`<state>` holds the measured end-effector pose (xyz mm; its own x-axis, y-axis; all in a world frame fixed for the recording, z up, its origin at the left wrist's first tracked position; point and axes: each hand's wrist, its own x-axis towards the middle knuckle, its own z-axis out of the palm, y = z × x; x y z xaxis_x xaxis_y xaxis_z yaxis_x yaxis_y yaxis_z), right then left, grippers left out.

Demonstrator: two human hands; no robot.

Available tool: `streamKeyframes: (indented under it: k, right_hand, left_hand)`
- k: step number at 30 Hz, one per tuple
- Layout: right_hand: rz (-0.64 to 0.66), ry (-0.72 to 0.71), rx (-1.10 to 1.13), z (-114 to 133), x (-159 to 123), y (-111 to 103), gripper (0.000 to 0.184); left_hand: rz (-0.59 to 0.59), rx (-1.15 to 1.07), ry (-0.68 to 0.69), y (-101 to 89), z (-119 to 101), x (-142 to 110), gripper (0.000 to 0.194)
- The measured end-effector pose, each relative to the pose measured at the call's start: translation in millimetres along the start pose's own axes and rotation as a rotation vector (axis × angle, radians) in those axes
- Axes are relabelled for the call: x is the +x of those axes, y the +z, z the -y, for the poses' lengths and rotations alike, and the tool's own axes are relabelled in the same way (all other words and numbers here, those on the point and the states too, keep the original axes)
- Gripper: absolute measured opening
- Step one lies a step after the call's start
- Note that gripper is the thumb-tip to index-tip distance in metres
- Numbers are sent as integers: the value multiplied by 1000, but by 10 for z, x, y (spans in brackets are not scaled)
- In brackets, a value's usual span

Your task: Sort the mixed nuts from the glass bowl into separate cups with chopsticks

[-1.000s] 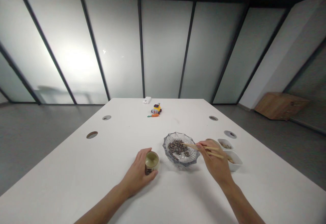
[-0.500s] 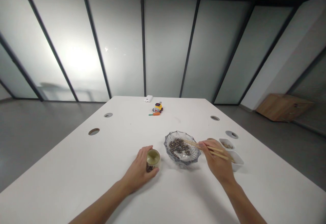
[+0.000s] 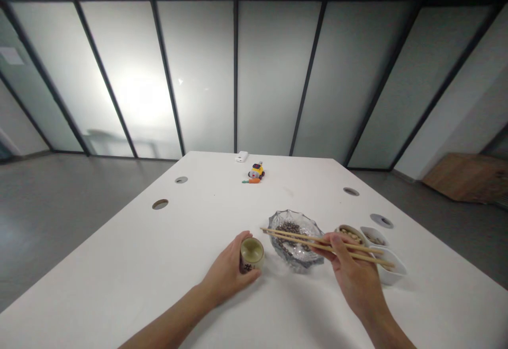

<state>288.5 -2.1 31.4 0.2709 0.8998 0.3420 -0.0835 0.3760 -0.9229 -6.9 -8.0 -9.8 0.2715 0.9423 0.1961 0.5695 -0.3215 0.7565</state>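
My left hand is wrapped round a small beige cup with dark markings, standing on the white table. My right hand grips a pair of wooden chopsticks. They reach leftward over a clear glass dish of dark beans. Their tips hang above the dish's left rim, close to the cup. I cannot tell whether a bean sits between the tips.
Right of the dish stand a small round bowl of pale nuts and two white square bowls. A yellow toy car, an orange carrot toy and a white box lie at the far edge. Round cable holes dot the table.
The chopsticks have lifted out of the beans and swung left, tips now over the dish's left rim near the cup. The view has shifted slightly. My left hand stays on the cup.
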Motion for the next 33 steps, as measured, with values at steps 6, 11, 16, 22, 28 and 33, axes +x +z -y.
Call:
streamKeyframes:
  k: [6, 11, 16, 22, 28, 33]
  right_hand:
    - [37, -254, -335, 126, -68, 43, 42]
    - [32, -600, -633, 163, -5, -79, 29]
    - [70, -697, -727, 91, 69, -137, 23]
    - [106, -708, -695, 26, 70, -135, 18]
    - [135, -707, -633, 21, 148, -2, 21]
    - [195, -479, -570, -26, 628, 321, 41]
  left_hand:
    - [12, -31, -41, -38, -93, -4, 84]
    - [4, -20, -49, -26, -68, 1, 83]
    - [18, -13, -37, -33, -59, 6, 82]
    - [25, -14, -31, -29, -53, 6, 82]
    - [18, 8, -18, -13, -44, 13, 80]
    - [9, 0, 6, -17, -63, 15, 78]
